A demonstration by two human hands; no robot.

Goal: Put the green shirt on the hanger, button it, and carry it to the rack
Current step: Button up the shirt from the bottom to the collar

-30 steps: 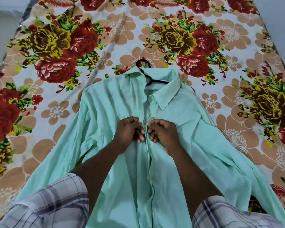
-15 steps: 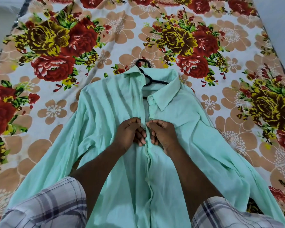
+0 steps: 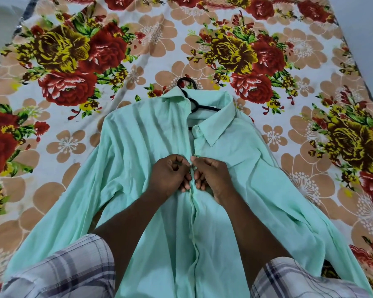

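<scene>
The green shirt (image 3: 256,168) lies flat on the bed, front up, sleeves spread to both sides. A black hanger (image 3: 191,97) sits inside it, its hook poking out above the open collar. My left hand (image 3: 170,176) pinches the left edge of the front placket at chest height. My right hand (image 3: 211,176) pinches the right edge directly opposite, fingertips almost touching the left hand's. A button (image 3: 197,131) shows near the collar, unfastened. Below my hands the placket edges lie together.
The shirt rests on a floral bedsheet (image 3: 73,61) with red and yellow roses. Pale floor shows past the bed's left edge (image 3: 0,29) and right edge (image 3: 366,29). My checked sleeves (image 3: 69,272) fill the bottom corners.
Both hands have crept slightly up the placket toward the collar, staying pinched on the two edges. The shirt and hanger lie as before.
</scene>
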